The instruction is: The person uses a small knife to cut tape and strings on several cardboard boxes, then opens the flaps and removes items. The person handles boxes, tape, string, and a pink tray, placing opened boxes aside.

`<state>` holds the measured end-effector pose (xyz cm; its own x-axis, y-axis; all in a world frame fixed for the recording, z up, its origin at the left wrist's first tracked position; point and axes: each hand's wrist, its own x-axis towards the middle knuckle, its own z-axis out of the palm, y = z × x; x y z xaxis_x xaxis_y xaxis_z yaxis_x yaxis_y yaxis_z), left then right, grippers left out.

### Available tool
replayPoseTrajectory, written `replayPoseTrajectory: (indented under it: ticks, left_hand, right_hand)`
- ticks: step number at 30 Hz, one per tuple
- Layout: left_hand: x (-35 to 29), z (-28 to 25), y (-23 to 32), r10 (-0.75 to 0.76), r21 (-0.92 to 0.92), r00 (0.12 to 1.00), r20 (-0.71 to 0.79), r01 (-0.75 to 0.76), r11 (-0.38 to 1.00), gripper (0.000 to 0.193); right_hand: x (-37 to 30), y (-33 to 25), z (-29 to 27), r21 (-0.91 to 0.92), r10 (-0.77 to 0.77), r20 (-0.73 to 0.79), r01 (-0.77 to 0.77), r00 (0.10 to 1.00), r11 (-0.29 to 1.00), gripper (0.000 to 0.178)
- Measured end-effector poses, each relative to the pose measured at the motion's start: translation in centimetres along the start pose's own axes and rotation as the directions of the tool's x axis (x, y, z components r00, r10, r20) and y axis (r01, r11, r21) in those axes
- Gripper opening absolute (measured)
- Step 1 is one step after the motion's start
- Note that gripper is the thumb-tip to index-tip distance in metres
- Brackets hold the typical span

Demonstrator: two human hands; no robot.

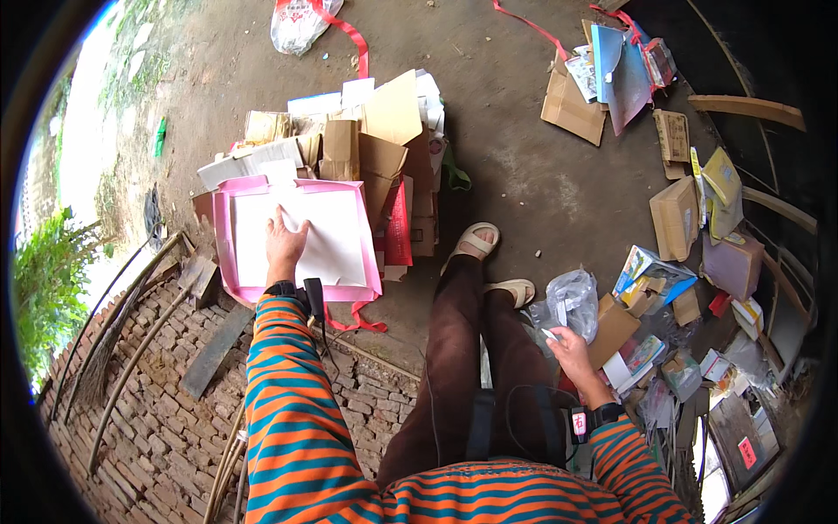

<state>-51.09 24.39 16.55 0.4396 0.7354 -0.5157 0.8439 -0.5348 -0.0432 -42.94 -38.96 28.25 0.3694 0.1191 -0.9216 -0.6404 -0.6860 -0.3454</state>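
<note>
My left hand (284,244) lies with its fingers spread on a shallow white box lid with pink edges (332,229). The lid rests tilted on top of a heap of flattened cardboard (381,170). A red ribbon (356,320) sticks out from under the lid's near edge. Lower and to the right, my right hand (572,354) is closed, with a small white object (549,334) at its fingertips, too small to name. Just beyond that hand is a clear plastic bag (573,301).
Loose boxes, such as a brown carton (674,218) and a blue printed box (650,278), crowd the right side. Folded cardboard (573,103) with red ribbon lies far right. A white plastic bag (301,26) lies at the far side. Bricks (166,384) and sticks are at near left.
</note>
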Motion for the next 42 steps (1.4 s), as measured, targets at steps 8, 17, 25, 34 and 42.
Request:
replayPoseTrajectory:
  ticks: [8, 17, 25, 34, 42]
  left_hand:
    - [1.1, -0.2, 3.1, 0.002, 0.139, 0.982, 0.187, -0.029, 0.99, 0.102]
    - [-0.8, -0.2, -0.2, 0.202, 0.064, 0.973, -0.109, -0.196, 0.979, 0.092]
    - [-2.0, -4.8, -0.7, 0.294, -0.002, 0.879, -0.375, -0.317, 0.948, 0.076]
    - [-1.3, -5.6, 0.1, 0.265, 0.131, 0.859, -0.438, -0.231, 0.964, 0.067]
    - [-0.1, -5.4, -0.3, 0.315, 0.29, 0.879, -0.357, -0.217, 0.932, 0.069]
  right_hand:
    - [9.6, -11.1, 10.0, 0.066, -0.378, 0.123, 0.373, 0.918, 0.926, 0.032]
    - [16.5, -22.3, 26.9, -0.056, -0.296, 0.141, 0.307, 0.945, 0.95, 0.071]
    - [16.2, -24.0, 28.4, 0.145, -0.458, 0.168, 0.438, 0.873, 0.887, 0.026]
    - [14.2, -25.7, 25.2, -0.181, -0.492, 0.235, 0.535, 0.838, 0.825, 0.039]
    - [12.2, -17.1, 14.0, 0.064, -0.45, 0.109, 0.446, 0.886, 0.893, 0.033]
